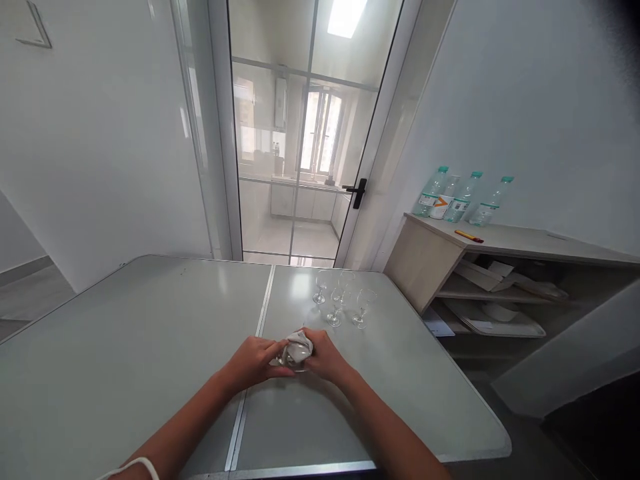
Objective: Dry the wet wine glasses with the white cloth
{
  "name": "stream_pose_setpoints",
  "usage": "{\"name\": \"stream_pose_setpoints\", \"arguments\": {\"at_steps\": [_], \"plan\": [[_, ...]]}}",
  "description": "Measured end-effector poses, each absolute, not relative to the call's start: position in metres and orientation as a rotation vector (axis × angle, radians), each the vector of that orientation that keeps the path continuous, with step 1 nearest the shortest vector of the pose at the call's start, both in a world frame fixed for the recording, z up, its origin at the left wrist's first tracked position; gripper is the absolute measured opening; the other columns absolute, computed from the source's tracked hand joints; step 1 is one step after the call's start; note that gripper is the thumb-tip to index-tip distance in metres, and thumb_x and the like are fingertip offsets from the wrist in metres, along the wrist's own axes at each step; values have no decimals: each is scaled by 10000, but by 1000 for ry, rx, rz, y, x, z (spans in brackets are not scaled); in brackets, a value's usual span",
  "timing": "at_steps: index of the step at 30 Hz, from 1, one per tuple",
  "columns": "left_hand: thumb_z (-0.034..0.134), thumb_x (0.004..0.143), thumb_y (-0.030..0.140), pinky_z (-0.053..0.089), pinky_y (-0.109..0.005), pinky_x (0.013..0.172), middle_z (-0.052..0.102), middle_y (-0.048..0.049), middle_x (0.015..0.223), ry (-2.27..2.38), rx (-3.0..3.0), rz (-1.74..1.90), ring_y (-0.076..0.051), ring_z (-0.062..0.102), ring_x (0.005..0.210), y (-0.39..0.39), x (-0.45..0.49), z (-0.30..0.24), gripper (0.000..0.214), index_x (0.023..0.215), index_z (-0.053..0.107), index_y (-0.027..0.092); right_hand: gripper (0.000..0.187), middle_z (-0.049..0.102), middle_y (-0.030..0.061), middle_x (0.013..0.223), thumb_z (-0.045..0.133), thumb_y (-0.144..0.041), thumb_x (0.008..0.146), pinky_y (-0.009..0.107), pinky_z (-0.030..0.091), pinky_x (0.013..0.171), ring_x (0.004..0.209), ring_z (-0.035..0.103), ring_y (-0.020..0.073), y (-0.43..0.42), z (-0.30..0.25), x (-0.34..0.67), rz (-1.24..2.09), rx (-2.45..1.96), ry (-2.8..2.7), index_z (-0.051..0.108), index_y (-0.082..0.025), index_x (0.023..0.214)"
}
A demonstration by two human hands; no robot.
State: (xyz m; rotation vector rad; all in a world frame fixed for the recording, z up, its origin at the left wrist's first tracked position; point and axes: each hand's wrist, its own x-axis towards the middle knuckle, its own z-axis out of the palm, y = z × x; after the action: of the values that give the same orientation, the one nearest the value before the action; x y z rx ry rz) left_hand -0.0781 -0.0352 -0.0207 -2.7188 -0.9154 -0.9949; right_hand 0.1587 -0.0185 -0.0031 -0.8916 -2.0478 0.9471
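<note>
Above the table, close in front of me, my left hand point(256, 361) is closed around the side of a clear glass point(284, 360), thumb below and fingers above. My right hand point(324, 355) grips a white cloth point(299, 348) bunched over and against the glass from the right. Much of the glass is hidden by the cloth and my fingers, so its full shape does not show. Just beyond my right hand, several clear stemmed glasses stand upright on the table, among them a front one point(334, 319), a right one point(360, 319) and a left one point(319, 297).
The pale table point(165, 347) has a metal seam point(266, 293) running across it. To the right, a wooden shelf unit point(425, 257) carries several plastic bottles point(458, 203) and a yellow-red cutter-like object point(469, 237). Behind the table is a glass door point(270, 200) with a black handle point(359, 193).
</note>
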Motion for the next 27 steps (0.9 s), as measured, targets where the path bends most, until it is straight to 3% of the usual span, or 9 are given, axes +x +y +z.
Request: {"name": "stream_pose_setpoints", "arguments": {"at_steps": [2,3,8,11,15,19,24,27], "plan": [[619,927,593,419,-213,553,726,-27,731,-855,-2694,-996,-139,661,593,-37,-76,-20,509,1240,637,192,66,625,-35,659,671,-155,659,206,381,572,623,534,119,-16,-5,157,1175,-939,-1953,649,-156,722],[621,928,585,431,-214,560,728,-32,733,-845,-2685,-988,-145,670,602,-37,-75,-18,506,1240,637,187,58,613,-35,628,670,-184,664,203,369,541,589,527,116,-15,-6,157,1319,-962,-1888,624,-156,686],[635,939,525,462,-241,591,747,-65,768,-876,-2677,-900,-182,711,668,-39,-77,-13,471,1242,648,165,216,673,28,581,577,-353,763,220,326,395,374,476,116,-12,-13,158,2139,-1009,-1547,640,-156,826],[636,941,519,464,-251,624,757,-78,808,-961,-2732,-863,-194,722,725,-39,-80,-13,462,1250,662,176,253,646,26,535,583,-395,778,213,325,387,366,492,122,-12,-18,158,2285,-1012,-1485,639,-156,836],[712,866,567,408,-243,602,742,-53,779,-1265,-2848,-882,-174,676,669,-36,-77,-7,473,1166,708,202,204,705,53,709,673,-322,753,265,490,587,616,658,183,-11,-23,154,1894,-954,-1537,676,-137,840],[770,797,547,341,-226,569,620,29,620,-1733,-2984,-1055,-122,539,567,-35,-71,6,387,975,729,206,112,711,24,819,652,-190,761,275,475,704,777,638,189,-9,-14,153,1271,-971,-1640,701,-151,854],[667,843,514,319,-226,484,551,29,556,-2134,-3378,-1268,-95,433,478,-37,-75,15,372,766,653,150,364,754,40,992,590,-110,797,344,486,834,897,655,220,-15,0,164,819,-696,-2001,754,-236,1098],[700,807,519,298,-228,449,550,29,540,-2138,-3530,-1242,-85,404,438,-37,-78,17,383,764,662,140,327,755,45,935,592,-155,855,395,477,889,871,652,228,-15,0,170,574,-591,-2137,762,-282,1105]]}}
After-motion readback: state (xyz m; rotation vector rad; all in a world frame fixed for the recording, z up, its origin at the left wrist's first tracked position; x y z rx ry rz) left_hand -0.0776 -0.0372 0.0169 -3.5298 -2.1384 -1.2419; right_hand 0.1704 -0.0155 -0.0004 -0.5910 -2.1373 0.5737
